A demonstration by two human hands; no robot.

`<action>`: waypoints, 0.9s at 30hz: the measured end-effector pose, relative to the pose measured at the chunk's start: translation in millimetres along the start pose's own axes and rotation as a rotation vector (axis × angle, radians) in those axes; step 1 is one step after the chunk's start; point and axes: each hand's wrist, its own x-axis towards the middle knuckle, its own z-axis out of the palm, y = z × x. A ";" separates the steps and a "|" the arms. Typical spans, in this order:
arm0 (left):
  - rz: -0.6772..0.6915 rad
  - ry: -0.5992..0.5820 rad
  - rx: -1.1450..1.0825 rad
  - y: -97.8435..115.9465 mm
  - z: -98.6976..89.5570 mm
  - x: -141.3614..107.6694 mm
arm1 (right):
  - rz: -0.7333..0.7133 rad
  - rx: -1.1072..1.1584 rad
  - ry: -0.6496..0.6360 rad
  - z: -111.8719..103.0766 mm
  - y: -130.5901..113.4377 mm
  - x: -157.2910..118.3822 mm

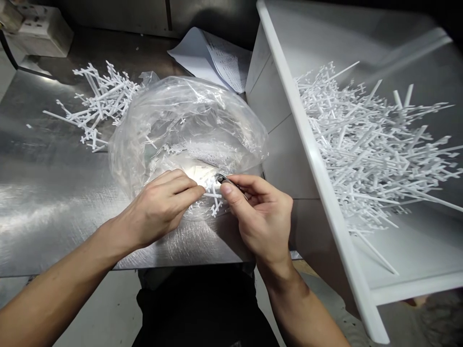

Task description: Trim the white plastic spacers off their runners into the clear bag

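Observation:
My left hand [168,200] is closed in a pinch on a white plastic sprue [214,196] with small branching stubs. In my right hand [258,207] is a small metal nail clipper [231,182], its jaws right beside the sprue. Both hands are over the mouth of a clear plastic bag [188,94], which stands open on the metal table [54,193]. Small pale pieces lie inside the bag, partly hidden by my fingers.
Behind the bag on the left lies a pile of white sprues [108,94]. To the right, a large white bin [300,111] holds a heap of similar sprues [372,149]. Papers [217,58] lie at the back, and a white socket box [45,29] sits at the far left.

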 end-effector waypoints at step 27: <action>-0.018 -0.054 0.017 -0.6 0.4 0.0 | -0.034 -0.023 -0.073 -0.3 -5.1 -2.1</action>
